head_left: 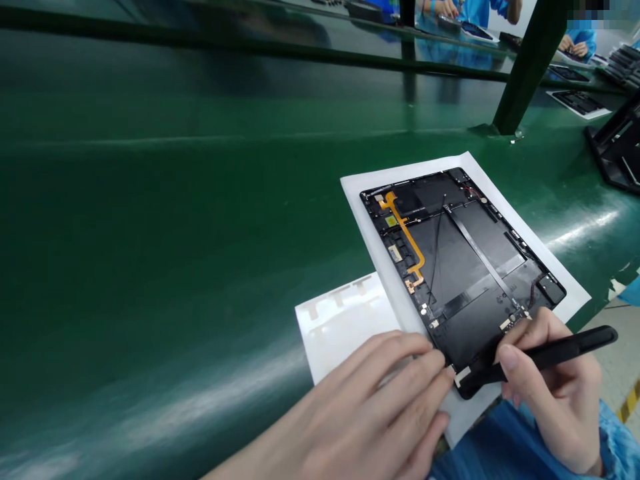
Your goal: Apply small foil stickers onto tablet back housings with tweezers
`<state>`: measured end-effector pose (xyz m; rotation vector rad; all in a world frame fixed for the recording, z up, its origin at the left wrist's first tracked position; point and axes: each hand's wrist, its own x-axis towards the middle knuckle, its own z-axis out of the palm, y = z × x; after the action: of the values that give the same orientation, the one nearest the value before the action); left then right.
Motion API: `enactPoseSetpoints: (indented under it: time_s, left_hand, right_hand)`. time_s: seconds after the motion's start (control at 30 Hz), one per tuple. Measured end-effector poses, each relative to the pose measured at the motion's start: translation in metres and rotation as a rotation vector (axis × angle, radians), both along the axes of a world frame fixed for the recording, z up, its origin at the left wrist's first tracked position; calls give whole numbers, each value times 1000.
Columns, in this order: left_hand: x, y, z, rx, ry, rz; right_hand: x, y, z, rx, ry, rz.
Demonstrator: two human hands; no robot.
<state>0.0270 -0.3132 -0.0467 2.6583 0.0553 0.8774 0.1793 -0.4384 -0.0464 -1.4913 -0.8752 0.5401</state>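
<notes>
A black tablet housing (pixel 460 260) lies with its inside facing up on a white sheet (pixel 350 193). An orange flex cable (pixel 407 233) runs down its left part, and a grey ribbon cable (pixel 477 253) crosses the middle. My right hand (pixel 555 380) is closed around black tweezers (pixel 575 347), whose tips point to the near corner of the housing. A small pale strip (pixel 463 377) is at that corner, by the tips. My left hand (pixel 380 407) rests with fingers stretched out, fingertips touching the housing's near left edge. What lies under those fingertips is hidden.
Left of the housing is a white backing sheet (pixel 345 320) with several pale T-shaped pieces. The green table (pixel 150 233) has a slanting green post (pixel 530 67) behind. At right stands a black fixture (pixel 620 147). Co-workers' hands (pixel 445 8) show at the far side.
</notes>
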Motion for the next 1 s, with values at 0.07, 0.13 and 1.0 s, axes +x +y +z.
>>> enactPoseSetpoints:
  time_s: [0.07, 0.13, 1.0]
  left_hand:
    - [1, 3, 4, 32, 7, 12]
    - [2, 4, 7, 63, 54, -9]
    - [3, 1, 7, 80, 69, -38]
  right_hand:
    - [-1, 0, 0, -12, 0, -4]
    - [-2, 0, -1, -26, 12, -7]
    - [-7, -5, -10, 44, -160, -15]
